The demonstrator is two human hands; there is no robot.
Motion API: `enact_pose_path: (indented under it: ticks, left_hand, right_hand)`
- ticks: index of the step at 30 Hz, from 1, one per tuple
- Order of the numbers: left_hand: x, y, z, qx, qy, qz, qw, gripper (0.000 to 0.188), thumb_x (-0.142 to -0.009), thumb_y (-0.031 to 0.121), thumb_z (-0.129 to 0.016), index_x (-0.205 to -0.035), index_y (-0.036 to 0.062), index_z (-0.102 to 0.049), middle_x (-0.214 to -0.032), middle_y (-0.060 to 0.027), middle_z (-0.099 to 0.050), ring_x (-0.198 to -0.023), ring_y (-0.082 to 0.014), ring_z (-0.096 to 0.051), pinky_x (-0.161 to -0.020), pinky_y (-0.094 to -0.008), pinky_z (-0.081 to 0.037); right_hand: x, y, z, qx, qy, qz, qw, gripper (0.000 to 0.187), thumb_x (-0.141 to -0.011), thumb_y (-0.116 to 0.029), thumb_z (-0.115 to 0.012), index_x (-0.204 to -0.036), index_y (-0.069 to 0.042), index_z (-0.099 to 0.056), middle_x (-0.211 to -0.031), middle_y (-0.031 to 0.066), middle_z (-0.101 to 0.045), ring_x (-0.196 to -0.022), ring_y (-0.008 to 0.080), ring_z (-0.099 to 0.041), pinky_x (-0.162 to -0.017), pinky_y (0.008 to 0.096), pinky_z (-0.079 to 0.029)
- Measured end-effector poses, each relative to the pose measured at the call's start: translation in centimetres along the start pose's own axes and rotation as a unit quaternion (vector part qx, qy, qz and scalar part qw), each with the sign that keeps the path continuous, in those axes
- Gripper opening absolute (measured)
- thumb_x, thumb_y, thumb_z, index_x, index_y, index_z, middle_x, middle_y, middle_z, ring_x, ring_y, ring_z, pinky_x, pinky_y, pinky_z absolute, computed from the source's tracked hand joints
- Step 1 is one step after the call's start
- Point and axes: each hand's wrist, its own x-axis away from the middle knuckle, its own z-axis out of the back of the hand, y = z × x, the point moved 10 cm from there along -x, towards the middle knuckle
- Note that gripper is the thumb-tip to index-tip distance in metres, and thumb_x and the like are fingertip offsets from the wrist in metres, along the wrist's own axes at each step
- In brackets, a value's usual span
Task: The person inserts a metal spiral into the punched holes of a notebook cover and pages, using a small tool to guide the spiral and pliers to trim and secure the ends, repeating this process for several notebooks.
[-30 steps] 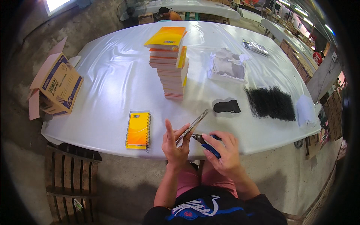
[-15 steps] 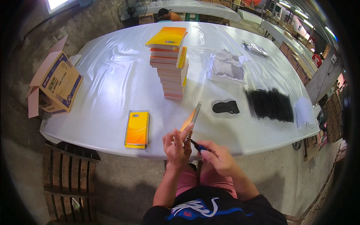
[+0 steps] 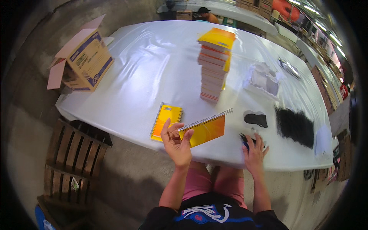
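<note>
Spiral notebook [image 3: 205, 131], just below the centre of the frame, with its yellow-and-orange cover facing me, tilted upward to the right; the wire coil runs along its upper edge and projects beyond the right-hand corner. I hold it in the left hand [image 3: 177, 145], whose grip is closed on the notebook's left end, thumb across the cover. The right hand [image 3: 254, 153], right of lower centre, lies at the near side of the desk [image 3: 134, 84] with its fingers partly spread over blue-handled pliers [image 3: 244, 141]; I cannot tell whether this grip has hold of them. A second notebook [image 3: 168, 119] lies flat beside the left hand, partly covered by it in my view. Above centre I see a tall stack of booklets [image 3: 214, 65], its edges uneven. Right of centre lie a small black object [image 3: 255, 119] and, beyond it, a heap of black coils [image 3: 294, 127]. Crumpled white wrapping [image 3: 263, 80] occupies the upper right. An open carton [image 3: 86, 59] stands at upper left, and a slatted wooden seat [image 3: 73, 153] at lower left.
</note>
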Motion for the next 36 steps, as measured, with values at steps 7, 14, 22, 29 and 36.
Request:
enact_pose_path:
  ticks: [7,14,22,29,36]
  left_hand:
    - [-0.3,0.8,3.7,0.003,0.067,-0.003,0.998,0.033,-0.087,0.010,-0.068,-0.115,0.0010,-0.053,-0.106,-0.0049,-0.055,-0.095,-0.0111,-0.051,-0.085,-0.0246,-0.042]
    - [-3.3,1.1,7.6,-0.182,0.044,0.023,0.982,0.025,-0.090,0.017,-0.064,-0.109,0.0027,-0.060,-0.101,-0.0075,-0.059,-0.095,-0.0153,-0.054,-0.083,-0.0273,-0.043]
    - [-5.2,-1.0,10.4,-0.478,-0.062,-0.050,0.875,0.035,-0.077,0.017,-0.074,-0.110,0.0076,-0.066,-0.101,-0.0105,-0.063,-0.094,-0.0259,-0.057,-0.077,-0.0351,-0.048]
    - [-5.5,-0.8,11.7,-0.443,-0.140,0.002,0.886,0.045,-0.065,0.004,-0.081,-0.108,0.0042,-0.068,-0.109,-0.0112,-0.064,-0.083,-0.0176,-0.063,-0.070,-0.0307,-0.052]
    - [-5.3,-1.1,11.6,-0.417,-0.103,-0.048,0.902,0.042,-0.062,0.000,-0.081,-0.102,0.0041,-0.071,-0.102,-0.0088,-0.068,-0.076,-0.0124,-0.062,-0.067,-0.0270,-0.051]
  right_hand:
    - [-5.5,-11.5,1.3,-0.624,-0.083,0.086,0.772,0.054,-0.089,-0.024,-0.061,-0.135,-0.004,-0.044,-0.136,0.0175,-0.043,-0.126,0.0263,-0.041,-0.102,0.0383,-0.037]
    - [-11.9,-22.2,-2.1,-0.713,-0.206,0.086,0.664,0.028,-0.086,-0.010,-0.066,-0.112,0.000,-0.063,-0.098,0.0049,-0.064,-0.079,0.0103,-0.059,-0.069,0.0250,-0.052]
    - [-13.6,-26.9,-6.0,-0.428,-0.088,0.275,0.857,0.024,-0.082,-0.010,-0.062,-0.104,-0.002,-0.067,-0.104,0.0153,-0.066,-0.088,0.0265,-0.065,-0.079,0.0349,-0.051]
    - [-11.8,-27.1,-6.6,-0.515,-0.108,0.176,0.832,0.025,-0.084,-0.005,-0.058,-0.107,-0.001,-0.064,-0.101,0.0148,-0.066,-0.089,0.0260,-0.063,-0.081,0.0344,-0.050]
    - [-11.9,-27.6,-5.7,-0.474,-0.069,0.253,0.840,0.026,-0.083,-0.004,-0.058,-0.108,-0.002,-0.062,-0.102,0.0156,-0.063,-0.090,0.0293,-0.061,-0.083,0.0361,-0.048]
